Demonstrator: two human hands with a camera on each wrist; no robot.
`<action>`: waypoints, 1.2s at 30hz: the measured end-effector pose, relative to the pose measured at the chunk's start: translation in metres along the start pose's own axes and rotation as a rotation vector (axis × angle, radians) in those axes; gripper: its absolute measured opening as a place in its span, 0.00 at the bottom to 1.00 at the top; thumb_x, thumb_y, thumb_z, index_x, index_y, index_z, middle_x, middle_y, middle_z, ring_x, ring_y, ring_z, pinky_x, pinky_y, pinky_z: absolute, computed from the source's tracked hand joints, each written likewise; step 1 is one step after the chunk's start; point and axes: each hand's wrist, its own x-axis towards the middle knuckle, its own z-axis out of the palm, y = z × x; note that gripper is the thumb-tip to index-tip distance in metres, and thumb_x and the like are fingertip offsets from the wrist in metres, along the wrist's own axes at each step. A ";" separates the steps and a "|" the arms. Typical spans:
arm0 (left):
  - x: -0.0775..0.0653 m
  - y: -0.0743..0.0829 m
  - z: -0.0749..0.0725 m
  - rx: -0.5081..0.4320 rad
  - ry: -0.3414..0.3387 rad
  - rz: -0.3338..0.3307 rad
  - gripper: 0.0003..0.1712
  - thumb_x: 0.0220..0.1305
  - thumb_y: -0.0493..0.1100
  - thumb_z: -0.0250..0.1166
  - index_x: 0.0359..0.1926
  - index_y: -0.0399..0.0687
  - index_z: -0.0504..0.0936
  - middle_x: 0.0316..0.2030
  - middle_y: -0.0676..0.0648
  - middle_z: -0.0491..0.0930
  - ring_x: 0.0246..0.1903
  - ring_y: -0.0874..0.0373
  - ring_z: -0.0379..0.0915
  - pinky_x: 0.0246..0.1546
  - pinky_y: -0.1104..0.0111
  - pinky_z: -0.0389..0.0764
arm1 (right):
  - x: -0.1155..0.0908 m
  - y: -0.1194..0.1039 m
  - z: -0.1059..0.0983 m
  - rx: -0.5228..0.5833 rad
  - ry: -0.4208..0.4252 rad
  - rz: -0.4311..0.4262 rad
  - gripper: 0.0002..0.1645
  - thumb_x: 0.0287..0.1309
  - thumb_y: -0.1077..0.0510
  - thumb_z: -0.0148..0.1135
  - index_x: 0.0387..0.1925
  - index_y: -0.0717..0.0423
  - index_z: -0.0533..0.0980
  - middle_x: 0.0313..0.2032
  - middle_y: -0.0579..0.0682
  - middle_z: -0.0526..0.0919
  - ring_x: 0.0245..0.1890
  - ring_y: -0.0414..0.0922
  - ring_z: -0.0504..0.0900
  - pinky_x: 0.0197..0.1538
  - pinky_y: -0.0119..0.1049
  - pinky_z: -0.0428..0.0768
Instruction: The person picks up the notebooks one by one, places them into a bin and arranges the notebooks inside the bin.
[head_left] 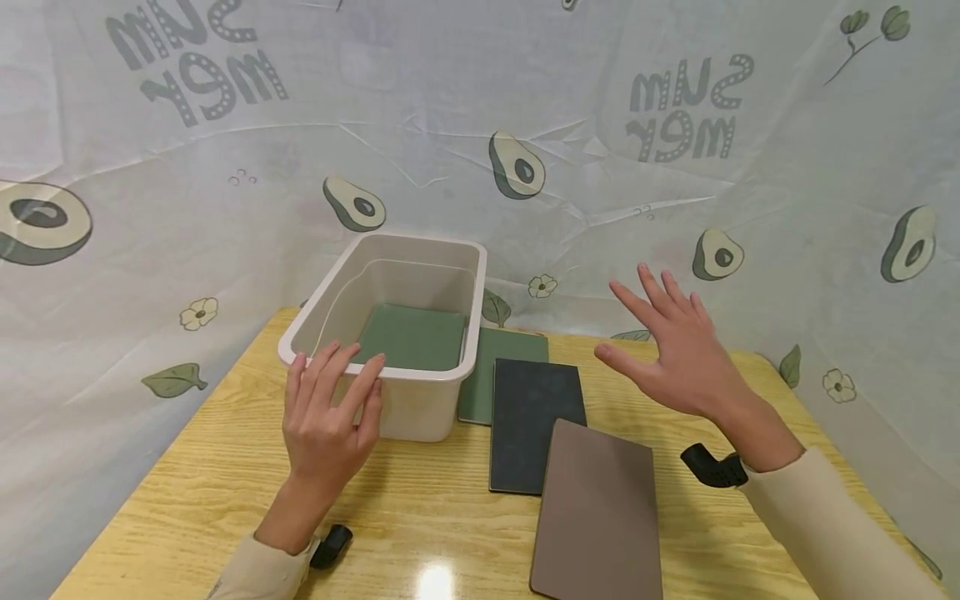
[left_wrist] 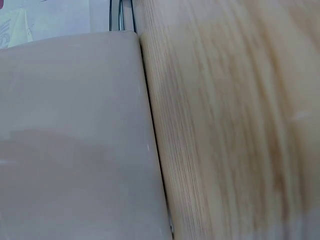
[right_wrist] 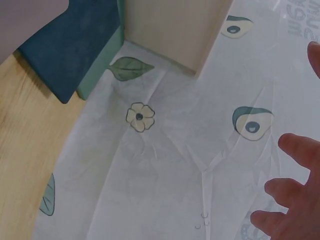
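Brown notebook (head_left: pixel 597 512) lies toward near edge of table (head_left: pixel 420 508), long axis near-to-far — left and nearward of right hand (head_left: pixel 684 360), the closer one, fingers spread, touching nothing. Left hand (head_left: pixel 326 429): fingers apart — resting on bin's near rim (head_left: pixel 420 373).

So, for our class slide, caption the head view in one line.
Left hand on the rim of a white plastic tub, right hand spread near three overlapping notebooks.
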 end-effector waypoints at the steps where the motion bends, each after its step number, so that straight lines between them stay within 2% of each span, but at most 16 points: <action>1: 0.000 0.000 0.000 0.002 0.002 0.000 0.15 0.75 0.46 0.61 0.46 0.46 0.93 0.47 0.35 0.90 0.52 0.34 0.84 0.73 0.44 0.73 | -0.002 0.000 -0.001 0.005 -0.002 0.001 0.51 0.69 0.32 0.62 0.85 0.36 0.54 0.87 0.54 0.42 0.87 0.65 0.39 0.79 0.75 0.38; 13: 0.001 0.000 -0.003 0.003 0.001 -0.006 0.16 0.75 0.47 0.60 0.47 0.45 0.92 0.48 0.35 0.90 0.52 0.34 0.84 0.73 0.45 0.72 | -0.028 0.004 -0.010 0.013 -0.016 0.028 0.52 0.69 0.34 0.63 0.86 0.37 0.51 0.87 0.55 0.38 0.87 0.65 0.36 0.79 0.77 0.38; 21: 0.001 -0.001 -0.003 0.009 -0.001 -0.006 0.16 0.76 0.47 0.60 0.47 0.45 0.92 0.48 0.35 0.90 0.52 0.34 0.84 0.73 0.44 0.72 | -0.043 0.008 -0.013 0.015 -0.005 0.033 0.54 0.68 0.35 0.65 0.86 0.38 0.50 0.87 0.58 0.38 0.85 0.69 0.37 0.78 0.78 0.39; 28: -0.001 -0.001 -0.002 0.007 -0.002 -0.009 0.16 0.76 0.47 0.60 0.47 0.46 0.92 0.48 0.35 0.90 0.52 0.34 0.84 0.73 0.43 0.73 | -0.055 0.008 -0.005 0.033 -0.018 0.053 0.56 0.67 0.35 0.66 0.86 0.36 0.47 0.87 0.58 0.37 0.85 0.72 0.36 0.77 0.79 0.39; 36: 0.000 0.000 -0.001 -0.008 0.008 0.000 0.16 0.76 0.47 0.61 0.46 0.45 0.93 0.47 0.35 0.90 0.52 0.34 0.84 0.71 0.43 0.73 | -0.073 0.005 0.018 0.039 -0.045 0.054 0.58 0.66 0.34 0.68 0.86 0.36 0.46 0.86 0.61 0.37 0.84 0.73 0.36 0.75 0.80 0.44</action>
